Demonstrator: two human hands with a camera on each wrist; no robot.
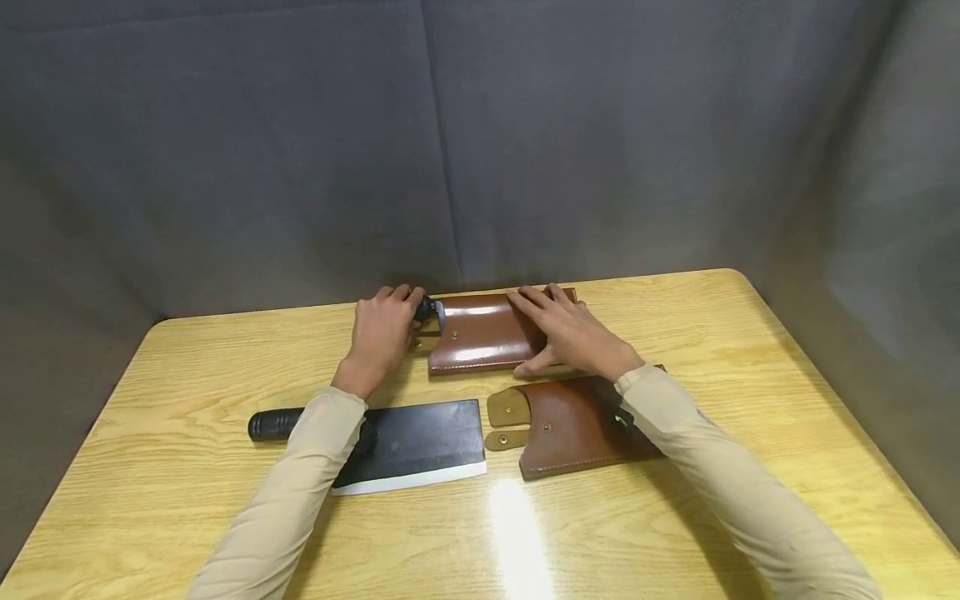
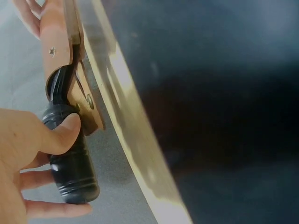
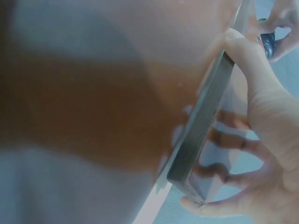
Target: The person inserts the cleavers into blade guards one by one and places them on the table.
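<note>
Presently, two brown sheaths and two cleavers lie on the bench (image 1: 675, 317). The far sheath (image 1: 483, 333) hides its blade — only the black handle (image 1: 426, 310) shows, with the left hand (image 1: 382, 333) curled round it. The right hand (image 1: 566, 333) presses flat on that sheath, fingers straight. The near sheath (image 1: 573, 425) and bare cleaver (image 1: 420, 446) lie partly under the sleeves.

Left hand (image 1: 382, 329) curled in a grip; right hand (image 1: 566, 333) flat, fingers spread
</note>
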